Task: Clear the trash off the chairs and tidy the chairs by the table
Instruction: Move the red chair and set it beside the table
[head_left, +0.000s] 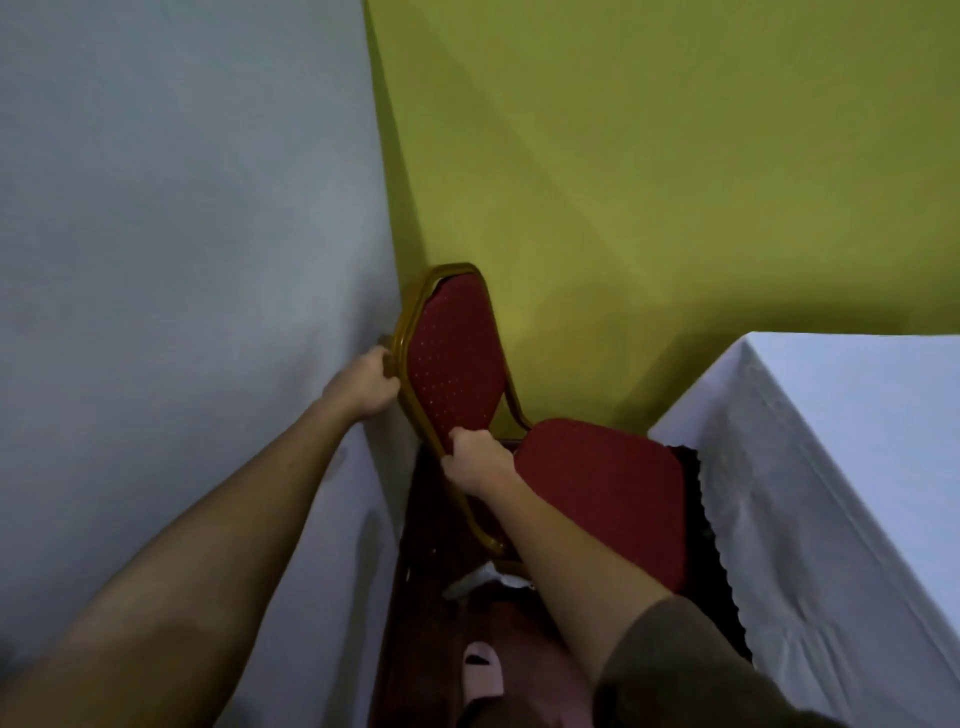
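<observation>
Clearly a tidying step — reading from left to right:

Grey wall: running down the left side, meeting the green wall in a corner just behind the chair.

Left hand: wrapping closed around the outer edge of the gold frame, high on the backrest beside the grey wall — probably placed there for leverage to steer or tilt the chair.

Chair: standing in the corner, red dotted backrest leaning against the wall junction, seat pointing toward the table; no trash is showing on the seat.

Right hand: clamping shut on the lower frame edge where backrest meets seat, likely steadying the low end while the other hand is guiding the top.

White scrap: lying on the dark floor below the chair, near the right forearm; whether it is trash I cannot tell.

Slipper: showing at the bottom, on the person's foot.

Table: standing at right under a white cloth, its corner just beside the seat's front edge — so the chair seems to need only squaring up.
</observation>
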